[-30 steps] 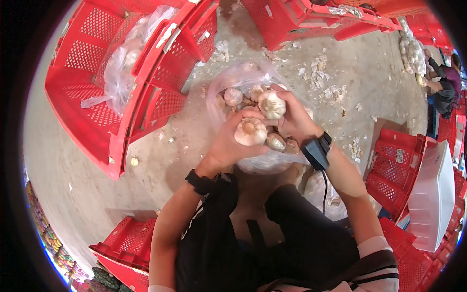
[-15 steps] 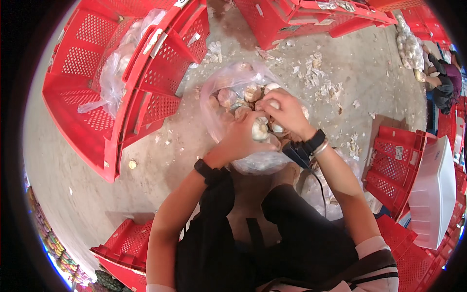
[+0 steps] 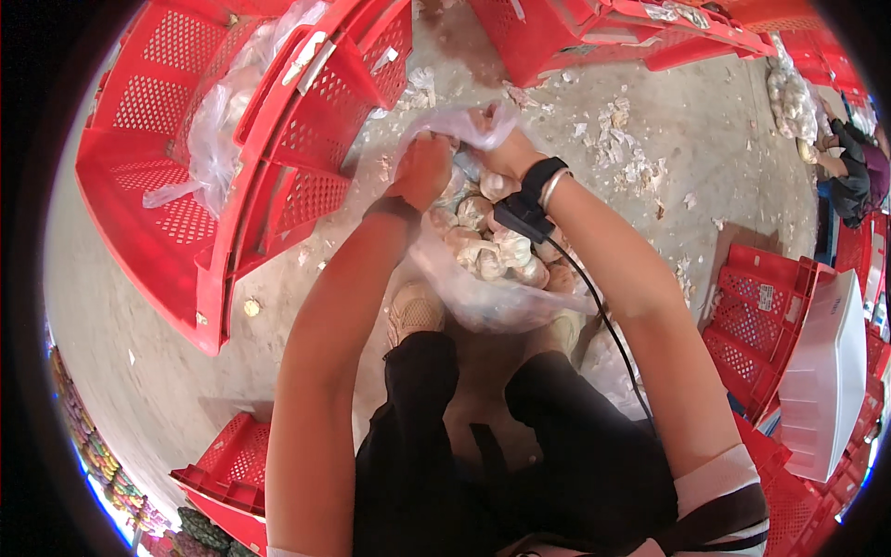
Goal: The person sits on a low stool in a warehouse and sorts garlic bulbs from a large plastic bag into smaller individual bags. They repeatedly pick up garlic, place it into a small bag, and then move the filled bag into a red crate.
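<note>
A thin, clear plastic bag (image 3: 464, 295) full of garlic bulbs (image 3: 509, 247) stands on the floor between my feet, its mouth spread open. My left hand (image 3: 428, 169) is closed on the far left part of the bag's rim. At the far side my right hand (image 3: 507, 151) grips the rim too, a little apart from the left. Its fingertips are partly covered by the plastic. A black device on my right wrist, with a cable running from it, hides some of the bulbs.
A large red crate (image 3: 209, 269) with a filled plastic bag (image 3: 218, 139) in it is at the left. Another red crate (image 3: 557, 46) stands ahead. Garlic skins (image 3: 617, 139) litter the floor. To the right are a red crate (image 3: 747, 306), a white box (image 3: 821, 371) and a crouching person (image 3: 849, 167).
Both hands have moved away from the bulbs to the bag's far rim and taken hold of it. The far rim now stands raised, and more of the bulbs show.
</note>
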`<state>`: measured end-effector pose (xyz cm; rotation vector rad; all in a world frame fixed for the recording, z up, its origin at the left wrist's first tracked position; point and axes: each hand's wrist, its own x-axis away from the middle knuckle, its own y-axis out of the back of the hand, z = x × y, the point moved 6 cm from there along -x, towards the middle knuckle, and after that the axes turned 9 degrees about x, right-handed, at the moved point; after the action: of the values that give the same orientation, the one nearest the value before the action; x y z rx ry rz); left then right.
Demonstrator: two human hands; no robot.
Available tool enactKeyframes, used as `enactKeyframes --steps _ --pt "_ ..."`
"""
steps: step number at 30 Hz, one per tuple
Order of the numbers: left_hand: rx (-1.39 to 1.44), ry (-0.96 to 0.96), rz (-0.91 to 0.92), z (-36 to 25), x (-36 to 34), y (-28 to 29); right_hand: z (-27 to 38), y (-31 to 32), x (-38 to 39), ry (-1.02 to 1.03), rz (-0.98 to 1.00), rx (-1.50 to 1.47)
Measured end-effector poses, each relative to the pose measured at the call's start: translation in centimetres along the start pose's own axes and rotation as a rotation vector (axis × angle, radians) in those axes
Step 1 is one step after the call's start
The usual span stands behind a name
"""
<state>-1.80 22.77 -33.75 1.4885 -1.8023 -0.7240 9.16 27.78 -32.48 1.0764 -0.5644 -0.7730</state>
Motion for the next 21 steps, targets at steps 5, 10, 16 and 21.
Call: enactKeyframes --steps 5,10,16,21 --pt "0.228 -0.073 0.041 -1.1 -1.5 -1.2 -1.8 -1.5 0.4 0.058 -0.175 0.035" --pt "0.162 -0.059 0.018 0.0 0.7 0.2 1.2 1.9 0.8 0.015 -0.142 -0.041" --pt "0.933 0.017 -0.091 -3.3 3.0 2.3 -1.6 0.8 0.6 0.033 0.158 -0.287" --pt "2.09 0.571 0.316 -10.6 7.5 2.7 -4.0 -2.7 1.1 -0.09 0.081 -0.32"
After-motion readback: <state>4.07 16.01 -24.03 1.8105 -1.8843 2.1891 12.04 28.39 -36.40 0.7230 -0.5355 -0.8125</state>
